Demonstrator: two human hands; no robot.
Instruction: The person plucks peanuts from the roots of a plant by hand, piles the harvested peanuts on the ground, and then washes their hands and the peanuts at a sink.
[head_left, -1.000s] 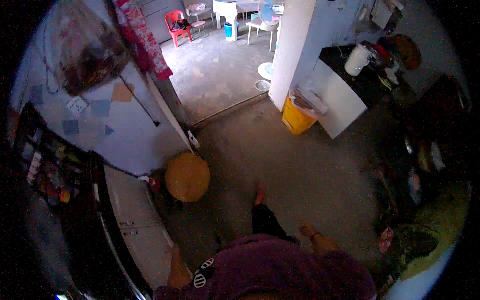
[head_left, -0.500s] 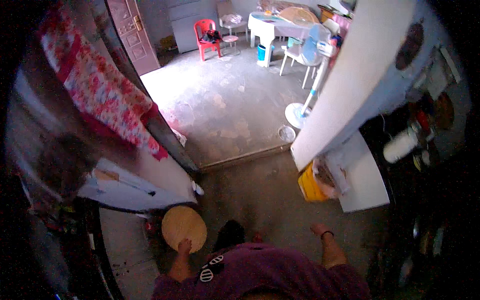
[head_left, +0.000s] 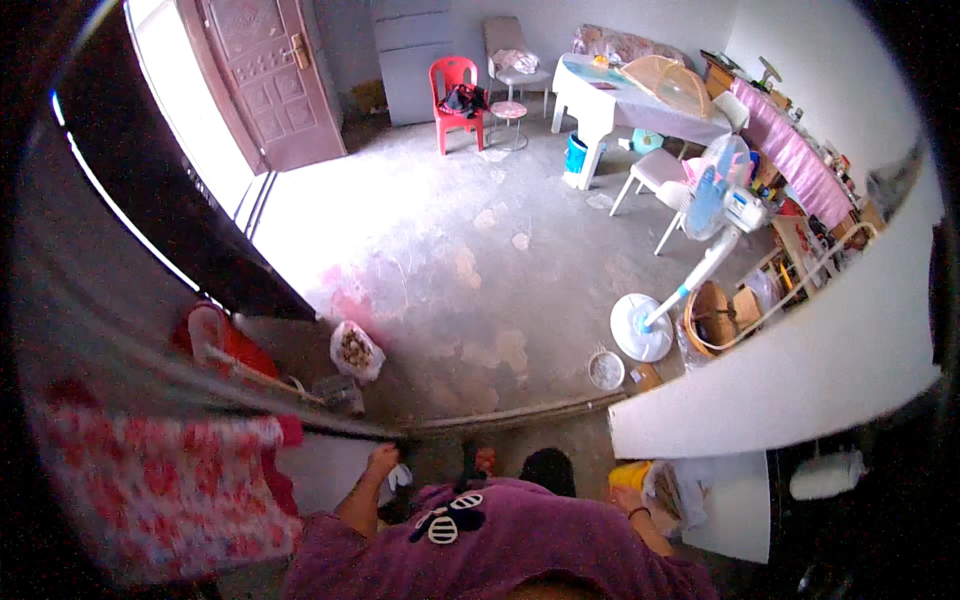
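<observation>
Near the door frame, my left hand [head_left: 383, 459] hangs at my side beside a small white thing [head_left: 398, 478] that I cannot make out. Nothing shows in this hand, but its fingers are too small and dark to read. My right hand [head_left: 627, 497] hangs low on the other side, in front of a yellow bin [head_left: 630, 474] with a bag liner. Its fingers look loosely stretched, with nothing in them. Between the hands, my feet [head_left: 548, 468] stand just short of the door sill [head_left: 520, 420].
Past the sill, a white standing fan [head_left: 642, 328] and a small bowl [head_left: 606, 370] stand right. A filled plastic bag [head_left: 357, 352] lies left. Farther back are a red chair [head_left: 457, 105] and a covered table [head_left: 640, 108]. A floral cloth [head_left: 170, 490] hangs near left.
I have moved forward to the doorway, and more of the far room shows. The round tan board by my left hand is out of view. Both hands now hang closer to my body.
</observation>
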